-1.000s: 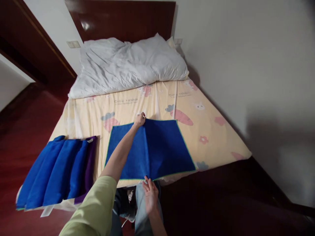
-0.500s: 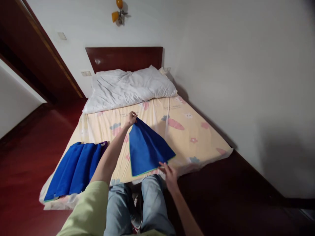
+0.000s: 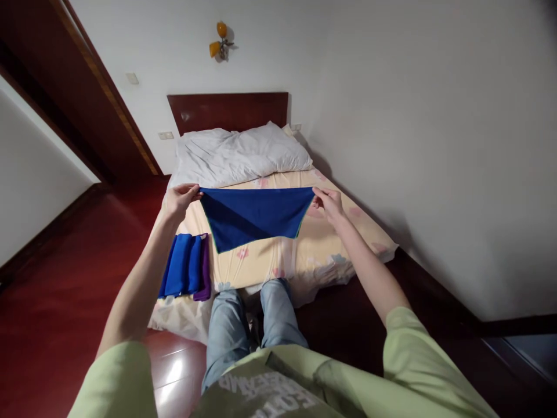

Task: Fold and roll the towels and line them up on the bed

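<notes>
A blue cloth (image 3: 256, 216) with thin green edging hangs stretched out in front of me, above the bed. Its upper left corner is pinched in my left hand (image 3: 183, 198), and its upper right corner in my right hand (image 3: 327, 201). The top edge runs nearly straight between the two hands, while the lower part droops toward me. Below my left forearm, several folded blue cloths (image 3: 185, 264) lie side by side on the bed's left front corner, with a purple cloth (image 3: 204, 273) at their right side.
The bed (image 3: 278, 264) wears a cream sheet printed with carrots and flowers. White bedding (image 3: 239, 154) lies at its far end, before a dark wooden headboard (image 3: 230, 110). A wall (image 3: 413, 145) runs along the right. Dark red flooring (image 3: 78, 273) is at the left.
My right hand has taken hold of the cloth's other corner. Both hands have come up and apart, so the cloth is lifted off the bed and stretched wide. The view has shifted.
</notes>
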Demonstrator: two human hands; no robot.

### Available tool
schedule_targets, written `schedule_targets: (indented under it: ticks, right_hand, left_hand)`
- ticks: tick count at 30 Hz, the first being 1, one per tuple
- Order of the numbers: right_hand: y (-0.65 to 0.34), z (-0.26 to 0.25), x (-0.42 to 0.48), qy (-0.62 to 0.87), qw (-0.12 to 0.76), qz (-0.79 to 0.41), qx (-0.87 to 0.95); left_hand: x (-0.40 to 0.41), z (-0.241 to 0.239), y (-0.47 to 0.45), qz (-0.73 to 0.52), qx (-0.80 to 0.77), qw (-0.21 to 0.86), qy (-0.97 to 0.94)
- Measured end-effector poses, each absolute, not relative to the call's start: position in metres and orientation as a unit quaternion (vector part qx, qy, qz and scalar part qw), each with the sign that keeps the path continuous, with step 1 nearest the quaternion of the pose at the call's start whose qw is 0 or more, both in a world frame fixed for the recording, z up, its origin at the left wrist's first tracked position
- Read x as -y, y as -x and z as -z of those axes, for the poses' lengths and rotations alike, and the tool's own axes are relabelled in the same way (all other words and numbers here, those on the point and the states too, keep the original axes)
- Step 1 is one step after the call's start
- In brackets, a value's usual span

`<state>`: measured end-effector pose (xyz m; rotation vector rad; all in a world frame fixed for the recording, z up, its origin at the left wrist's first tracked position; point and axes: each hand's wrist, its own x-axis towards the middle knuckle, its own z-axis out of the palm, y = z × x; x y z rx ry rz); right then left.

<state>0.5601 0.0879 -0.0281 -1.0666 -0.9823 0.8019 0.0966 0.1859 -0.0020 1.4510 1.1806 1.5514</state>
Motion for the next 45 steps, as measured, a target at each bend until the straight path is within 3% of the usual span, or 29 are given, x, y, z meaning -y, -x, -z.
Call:
schedule_targets:
  ticks: [9,26,38,45]
  right_hand:
    - [-0.547,0.001,-0.066,0.484,0.634,-0.399,0.452]
    - [-0.581,0.029,0.03,0.541,0.543,-0.528,0.366]
    - [-0.565,0.07,-0.069,0.605,0.503,-0.553,0.273]
    - [-0.564,0.052,-0.165,0.559,0.568,-0.468,0.382]
  left_hand:
    - [-0.126,-0.01,-0.073,-0.617,-0.47,0.344,-0.529]
    - [-0.02,0.039,-0.06,-0.5,-0.529,0.462,-0.506]
    - [-0.109,0.092,-0.089,-0.493,-0.567,0.51,-0.419]
    - [-0.21,0.069,-0.117,-0.589,-0.497,0.417,-0.482]
